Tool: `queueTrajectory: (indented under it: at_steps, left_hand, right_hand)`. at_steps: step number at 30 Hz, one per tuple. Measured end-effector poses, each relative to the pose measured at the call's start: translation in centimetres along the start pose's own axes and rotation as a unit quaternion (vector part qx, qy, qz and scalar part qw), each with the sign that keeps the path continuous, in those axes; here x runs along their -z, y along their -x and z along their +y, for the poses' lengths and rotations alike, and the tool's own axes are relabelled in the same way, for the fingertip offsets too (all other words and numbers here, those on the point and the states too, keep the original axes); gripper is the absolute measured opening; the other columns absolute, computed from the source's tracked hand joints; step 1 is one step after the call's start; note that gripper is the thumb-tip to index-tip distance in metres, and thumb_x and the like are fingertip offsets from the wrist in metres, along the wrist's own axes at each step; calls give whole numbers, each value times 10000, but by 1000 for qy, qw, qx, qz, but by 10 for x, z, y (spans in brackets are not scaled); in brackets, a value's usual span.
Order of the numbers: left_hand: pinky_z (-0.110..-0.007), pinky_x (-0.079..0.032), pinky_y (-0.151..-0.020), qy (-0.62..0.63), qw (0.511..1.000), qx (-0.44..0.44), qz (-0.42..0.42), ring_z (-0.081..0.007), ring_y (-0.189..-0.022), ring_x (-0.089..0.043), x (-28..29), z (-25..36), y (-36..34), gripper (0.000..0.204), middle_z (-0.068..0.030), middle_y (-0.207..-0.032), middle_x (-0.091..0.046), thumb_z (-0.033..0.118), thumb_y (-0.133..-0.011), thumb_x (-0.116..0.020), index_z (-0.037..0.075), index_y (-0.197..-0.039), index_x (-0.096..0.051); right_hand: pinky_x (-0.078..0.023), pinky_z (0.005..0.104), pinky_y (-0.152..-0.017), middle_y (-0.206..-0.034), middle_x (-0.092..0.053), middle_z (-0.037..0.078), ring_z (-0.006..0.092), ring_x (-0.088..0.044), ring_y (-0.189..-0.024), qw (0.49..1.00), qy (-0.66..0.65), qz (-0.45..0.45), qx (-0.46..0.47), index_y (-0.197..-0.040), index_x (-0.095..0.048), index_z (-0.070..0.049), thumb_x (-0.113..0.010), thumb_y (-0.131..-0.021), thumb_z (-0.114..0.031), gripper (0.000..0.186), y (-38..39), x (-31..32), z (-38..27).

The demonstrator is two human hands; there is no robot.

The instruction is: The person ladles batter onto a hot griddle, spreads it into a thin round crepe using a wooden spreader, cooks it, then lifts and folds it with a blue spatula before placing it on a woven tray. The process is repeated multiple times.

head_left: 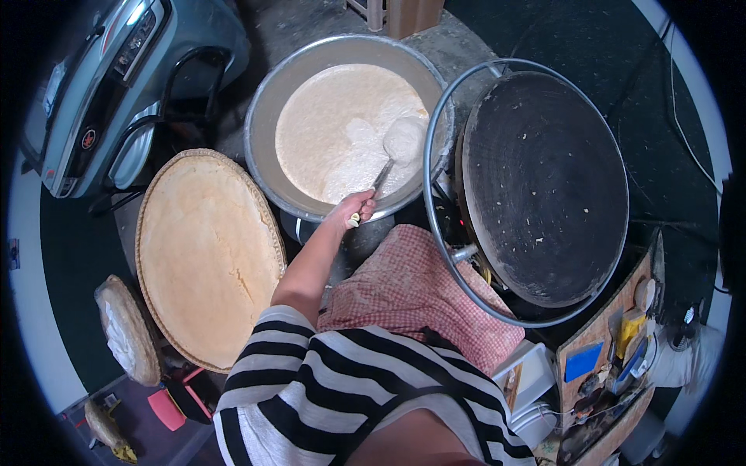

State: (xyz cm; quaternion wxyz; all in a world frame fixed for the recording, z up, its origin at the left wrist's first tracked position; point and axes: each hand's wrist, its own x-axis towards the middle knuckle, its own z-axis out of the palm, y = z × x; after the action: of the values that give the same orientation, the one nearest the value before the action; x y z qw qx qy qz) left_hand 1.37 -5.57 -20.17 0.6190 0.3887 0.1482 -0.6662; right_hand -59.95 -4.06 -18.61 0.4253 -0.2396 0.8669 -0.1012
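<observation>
"One left hand [359, 208] in view: doing what?"

"Closed around the handle of a ladle [383, 174]. Right hand out of sight, so can't tell."

"And that ladle, where?"

"Inside the rim of the wide metal tub [263, 144], scoop toward the right side, coated with pale batter [318, 124]. Just beside: black griddle [544, 186] to the right, round flatbread [206, 248] to the left."

Text: none legible | Sign: round red emblem [88, 139], vehicle [140, 93] front
</observation>
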Motion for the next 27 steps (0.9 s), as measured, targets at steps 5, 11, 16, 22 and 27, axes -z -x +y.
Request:
queueTrajectory:
  at_steps: [5, 11, 16, 22, 27]
  left_hand:
    - [-190, -295, -342, 57, 998, 7, -21, -48, -421, -366, -4, 0, 19, 234, 29, -598, -442, 229, -936, -432, 20, -1010, -507]
    - [-188, -284, -339, 31, 999, -15, 4, -41, -407, -335, -21, 6, 57, 275, 36, -596, -417, 225, -939, -425, 6, -1091, -490]
    - [-189, -293, -342, 9, 999, -36, 19, -41, -409, -327, -34, 18, 84, 284, 35, -613, -414, 220, -936, -428, 16, -1131, -469]
    - [-186, -301, -346, -8, 999, -32, 1, -35, -430, -356, -45, 38, 112, 287, 27, -634, -445, 238, -940, -416, 8, -1104, -471]
    - [-180, -284, -342, 10, 999, -15, 27, -29, -428, -353, -57, 47, 127, 276, 24, -624, -438, 227, -938, -417, -5, -1076, -476]
  right_hand:
    - [-383, 316, -532, -768, -558, 78, 184, -500, -615, 1000, -18, 2, 8, -892, -567, -30, -565, -834, -321, 296, 5, 0, 7]
    - [-374, 307, -502, -743, -547, 74, 178, -488, -582, 999, -43, 1, 14, -871, -563, -29, -564, -838, -321, 294, 9, 3, 16]
    - [-366, 300, -478, -723, -539, 70, 172, -478, -554, 997, -71, 13, 16, -854, -559, -29, -564, -842, -322, 293, 8, 10, 27]
    - [-357, 291, -448, -698, -528, 66, 166, -466, -521, 993, -96, 70, 14, -833, -555, -28, -563, -846, -323, 295, 9, 37, 45]
    - [-349, 284, -423, -677, -520, 63, 161, -456, -493, 975, -114, 181, 58, -816, -552, -28, -562, -850, -324, 298, 23, 73, 22]
